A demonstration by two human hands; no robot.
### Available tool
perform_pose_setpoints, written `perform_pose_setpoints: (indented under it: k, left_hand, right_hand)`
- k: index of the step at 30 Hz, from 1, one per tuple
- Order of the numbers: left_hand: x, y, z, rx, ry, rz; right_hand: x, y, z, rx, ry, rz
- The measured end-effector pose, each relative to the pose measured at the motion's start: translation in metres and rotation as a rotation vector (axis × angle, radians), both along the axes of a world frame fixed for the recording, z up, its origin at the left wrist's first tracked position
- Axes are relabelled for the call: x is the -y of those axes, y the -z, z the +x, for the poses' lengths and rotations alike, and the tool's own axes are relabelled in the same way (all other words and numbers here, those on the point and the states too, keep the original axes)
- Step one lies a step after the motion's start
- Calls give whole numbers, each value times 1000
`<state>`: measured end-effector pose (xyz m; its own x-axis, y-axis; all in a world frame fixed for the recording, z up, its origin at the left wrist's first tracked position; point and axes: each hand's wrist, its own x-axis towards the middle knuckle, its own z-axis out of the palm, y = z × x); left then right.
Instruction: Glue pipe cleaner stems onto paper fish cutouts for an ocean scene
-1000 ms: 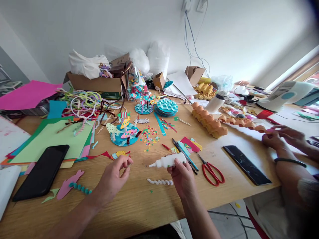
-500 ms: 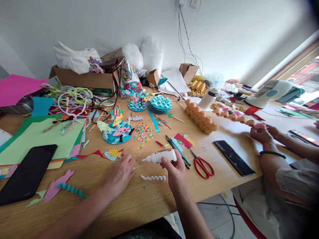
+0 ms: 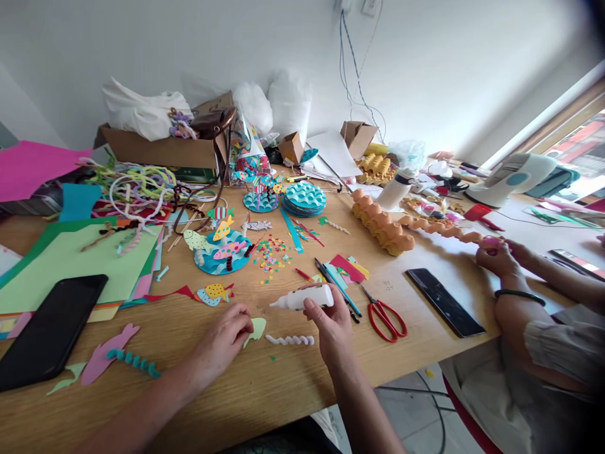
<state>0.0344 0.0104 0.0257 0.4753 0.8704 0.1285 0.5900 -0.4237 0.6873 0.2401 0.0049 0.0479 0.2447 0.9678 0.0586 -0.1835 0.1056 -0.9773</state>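
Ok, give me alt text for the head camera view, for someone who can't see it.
The right hand holds a white glue bottle sideways above a cluttered wooden table, while the left hand pinches a pale green paper cutout. A white twisted pipe cleaner lies between them, red scissors to the right.

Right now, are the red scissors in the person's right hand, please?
No, the scissors lie on the table; the right hand holds a glue bottle.

Right hand (image 3: 333,325) gripping glue bottle (image 3: 302,297), left hand (image 3: 224,340) pinching pale paper cutout (image 3: 256,329) (possibly leaf-shaped), cluttered table (image 3: 283,384)
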Motion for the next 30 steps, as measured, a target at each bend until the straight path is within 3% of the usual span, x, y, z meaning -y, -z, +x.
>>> perform_pose_setpoints:
  k: [9, 15, 19, 24, 30]
  left_hand:
    - [-13, 11, 1, 33, -111, 79]
    - [1, 4, -5, 28, -52, 73]
    - [6, 3, -13, -137, 83, 238]
    - [5, 22, -21, -383, 270, 483]
    - [12, 32, -16, -510, 176, 535]
  right_hand:
    - [-1, -4, -4, 211, -106, 65]
    - [-1, -10, -11, 445, -160, 135]
    - [-2, -12, -13, 479, -162, 130]
    - [-2, -12, -11, 461, -138, 117]
    - [-3, -14, -13, 511, -146, 126]
